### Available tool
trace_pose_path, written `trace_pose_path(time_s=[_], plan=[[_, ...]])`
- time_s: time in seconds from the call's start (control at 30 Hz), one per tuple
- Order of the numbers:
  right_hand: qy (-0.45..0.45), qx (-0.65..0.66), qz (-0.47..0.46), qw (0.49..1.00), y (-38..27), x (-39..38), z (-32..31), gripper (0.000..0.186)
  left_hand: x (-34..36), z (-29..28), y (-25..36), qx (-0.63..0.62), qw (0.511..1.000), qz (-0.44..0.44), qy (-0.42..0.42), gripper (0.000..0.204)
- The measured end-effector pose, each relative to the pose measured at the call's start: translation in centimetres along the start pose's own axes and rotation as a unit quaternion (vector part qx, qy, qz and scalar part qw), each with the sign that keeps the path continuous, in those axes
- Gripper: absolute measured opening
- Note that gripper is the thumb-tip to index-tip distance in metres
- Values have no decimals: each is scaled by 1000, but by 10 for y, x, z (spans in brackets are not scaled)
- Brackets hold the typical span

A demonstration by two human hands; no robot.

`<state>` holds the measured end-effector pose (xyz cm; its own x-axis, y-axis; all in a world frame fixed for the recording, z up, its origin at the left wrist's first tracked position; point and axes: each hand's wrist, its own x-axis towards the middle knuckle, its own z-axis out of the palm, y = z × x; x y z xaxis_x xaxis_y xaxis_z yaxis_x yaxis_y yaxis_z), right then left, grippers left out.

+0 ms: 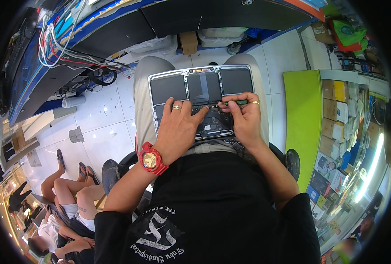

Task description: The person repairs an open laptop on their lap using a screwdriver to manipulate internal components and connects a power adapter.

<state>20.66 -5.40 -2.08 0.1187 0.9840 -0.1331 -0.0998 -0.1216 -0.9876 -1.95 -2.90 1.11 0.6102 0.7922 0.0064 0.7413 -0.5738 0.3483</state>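
Nearest lies the person's black shirt [221, 198], its hem just beside the near edge of an opened laptop [204, 90] that rests across the thighs. The laptop's long axis runs left to right, its far edge toward the knees, battery blocks along that side and the circuit board [213, 119] toward the body.

The left hand [178, 125], with a red watch [151, 160] on its wrist, lies palm down over the left half, fingers spread, one fingertip reaching the board's middle. The right hand [247, 119], by the right edge, pinches a green-handled screwdriver [237, 103]. Its shaft points left toward that fingertip, roughly in line with the far edge; whether the tip touches anything is too small to tell.

So the board's middle lies left of the right hand, and the left hand is nearer to it. Beyond the right edge, floor tiles [275, 103] leave elbow room before a lime-green panel [301, 119]. Past the knees stands a dark desk [173, 17], loose cables [57, 48] hanging at its left, well apart.
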Motion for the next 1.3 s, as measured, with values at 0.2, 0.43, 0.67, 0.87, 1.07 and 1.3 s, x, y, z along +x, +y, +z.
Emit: trace_pose_path(time_s=[0.2,0.43,0.67,0.87,1.07,1.3], plan=[[3,-15,1,1000,0,-1,-1,20,0,0,0,1,1000,0,1,38],[1,-22,0,1000,1,-2,-3,24,0,-1,0,-2,1000,-1,1,37],[31,65,27,997,1,-2,-2,25,2,1,-1,-11,1000,2,6,36],[31,60,44,997,6,-3,1,26,0,4,1,-2,1000,7,21,36],[29,62,45,997,9,-4,2,25,0,4,1,-7,1000,3,7,36],[36,60,47,996,8,-4,0,25,-1,3,1,-6,1000,6,11,36]])
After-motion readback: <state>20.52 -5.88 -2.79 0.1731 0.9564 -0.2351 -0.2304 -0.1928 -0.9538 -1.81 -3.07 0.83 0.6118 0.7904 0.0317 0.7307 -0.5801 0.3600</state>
